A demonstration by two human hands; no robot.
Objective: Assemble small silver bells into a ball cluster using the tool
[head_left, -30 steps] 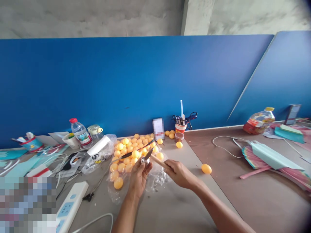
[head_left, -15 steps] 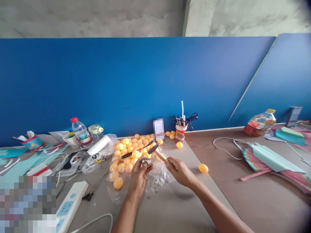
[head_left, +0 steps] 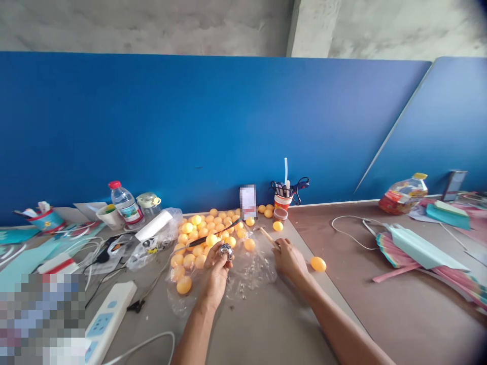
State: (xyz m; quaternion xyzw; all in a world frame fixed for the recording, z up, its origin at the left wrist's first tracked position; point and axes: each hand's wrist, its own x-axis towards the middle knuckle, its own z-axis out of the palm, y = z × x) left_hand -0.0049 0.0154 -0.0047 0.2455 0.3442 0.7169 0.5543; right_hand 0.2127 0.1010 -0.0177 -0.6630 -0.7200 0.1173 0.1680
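Observation:
My left hand is closed around a shiny, crumpled-looking silver ball, holding it up above the table. To its right, my right hand grips the wooden handle of a small hammer; its head looks blurred and points away toward the orange balls. Behind and left of my left hand lie many orange balls, some in or on clear plastic. A thin tool with a black handle rests across them. Crinkled clear plastic spreads between my hands.
Left stand a water bottle, a glass jug and a white power strip among cables. A paper cup of tools is by the blue partition. One orange ball lies right of my right hand, beyond it a pink fan.
My right hand has moved right and slightly down, drawing the hammer away from the silver ball. My left hand still holds the ball, now a little higher and turned.

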